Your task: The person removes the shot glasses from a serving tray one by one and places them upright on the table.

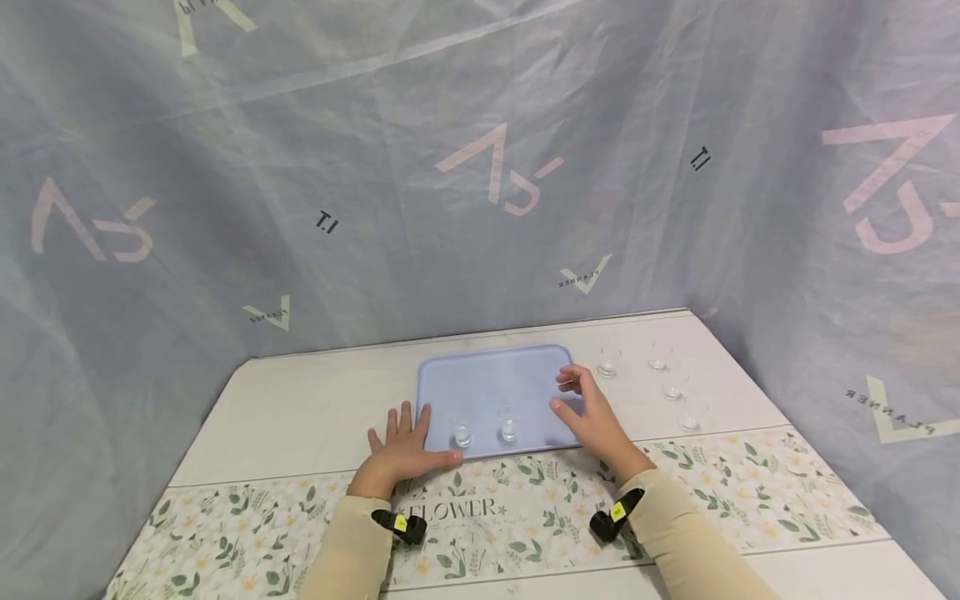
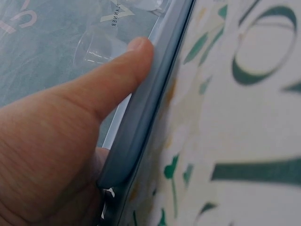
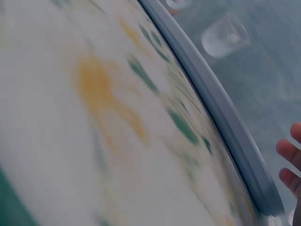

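A light blue tray (image 1: 495, 375) lies on the table, with two small clear glasses (image 1: 462, 432) (image 1: 509, 425) standing near its front edge. My left hand (image 1: 408, 437) lies flat at the tray's front left corner, fingers spread on the table. In the left wrist view its thumb (image 2: 117, 75) presses along the tray rim (image 2: 150, 108), with a glass (image 2: 96, 44) just beyond. My right hand (image 1: 581, 400) hovers over the tray's right side, fingers loosely curled and holding nothing. The right wrist view shows the tray rim (image 3: 221, 113), one glass (image 3: 225, 35) and my fingertips (image 3: 289, 162).
Several more small clear glasses (image 1: 675, 385) stand on the white table to the right of the tray. A floral cloth strip (image 1: 480, 508) printed "FLOWER" runs across the front. A translucent printed sheet (image 1: 480, 167) walls in the back and both sides.
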The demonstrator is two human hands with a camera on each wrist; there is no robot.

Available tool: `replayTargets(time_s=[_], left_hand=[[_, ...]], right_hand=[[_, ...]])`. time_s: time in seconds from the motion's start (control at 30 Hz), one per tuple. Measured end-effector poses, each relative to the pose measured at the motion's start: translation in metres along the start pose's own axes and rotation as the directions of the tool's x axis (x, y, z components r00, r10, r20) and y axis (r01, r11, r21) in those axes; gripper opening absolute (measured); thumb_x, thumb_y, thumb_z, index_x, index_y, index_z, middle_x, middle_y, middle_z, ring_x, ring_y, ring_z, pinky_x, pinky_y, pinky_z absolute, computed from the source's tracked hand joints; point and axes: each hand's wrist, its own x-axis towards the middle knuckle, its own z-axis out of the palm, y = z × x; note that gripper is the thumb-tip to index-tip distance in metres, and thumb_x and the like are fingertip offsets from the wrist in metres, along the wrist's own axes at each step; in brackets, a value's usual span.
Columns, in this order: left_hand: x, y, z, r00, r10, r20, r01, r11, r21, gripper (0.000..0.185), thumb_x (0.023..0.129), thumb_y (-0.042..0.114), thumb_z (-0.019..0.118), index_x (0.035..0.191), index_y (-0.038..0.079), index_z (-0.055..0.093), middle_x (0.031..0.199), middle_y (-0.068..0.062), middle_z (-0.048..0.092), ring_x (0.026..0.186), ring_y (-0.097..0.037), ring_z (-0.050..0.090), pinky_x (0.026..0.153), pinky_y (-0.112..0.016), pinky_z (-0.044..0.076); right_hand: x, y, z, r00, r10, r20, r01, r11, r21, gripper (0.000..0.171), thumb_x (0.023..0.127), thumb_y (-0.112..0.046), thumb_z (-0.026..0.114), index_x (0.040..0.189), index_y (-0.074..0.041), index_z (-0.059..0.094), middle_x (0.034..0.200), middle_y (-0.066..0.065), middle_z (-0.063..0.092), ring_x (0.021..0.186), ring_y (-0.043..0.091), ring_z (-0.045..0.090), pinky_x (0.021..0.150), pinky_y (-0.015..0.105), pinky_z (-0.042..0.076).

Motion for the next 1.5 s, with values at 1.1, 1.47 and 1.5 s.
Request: replayTargets(time_s=[1.1,1.47,1.5], left_hand=[[-0.007,0.009,-0.01,1.0,-0.006,0.009,0.006,1.0,-0.002,0.125,0.075,0.085,0.061,0.164,0.012,0.011,0.167,-0.024,-0.007,0.152,-0.045,-0.013,0.11,-0.073,-0.014],[-0.008,0.01,-0.009,1.0,0.004,-0.006,-0.004,1.0,0.001,0.12,0.078,0.079,0.065,0.164,0.011,0.015,0.167,-0.026,-0.003,0.152,-0.047,-0.01,0.11,-0.076,-0.008],[-0.008,0.01,-0.009,1.0,0.005,-0.007,-0.005,1.0,0.001,0.12,0.078,0.079,0.065,0.164,0.011,0.015,0.167,-0.026,-0.003,0.152,-0.047,-0.01,0.11,-0.076,-0.008]], right_hand=[[-0.005,-0.02,0.059,0.975,0.093,0.203,-0.048,0.975,-0.217,0.064,0.09,-0.029,0.077,0.143,-0.007,0.047,0.125,0.007,0.062,0.104,0.02,0.063,0.09,0.044,0.051],[-0.006,-0.021,0.06,0.977,0.053,0.205,0.017,0.945,-0.327,0.045,0.093,-0.026,0.075,0.131,-0.01,0.056,0.101,0.0,0.066,0.089,0.016,0.064,0.078,0.038,0.053],[-0.006,-0.021,0.06,0.977,0.049,0.206,0.022,0.943,-0.331,0.045,0.093,-0.026,0.075,0.131,-0.01,0.057,0.1,0.0,0.066,0.089,0.015,0.064,0.077,0.038,0.053]])
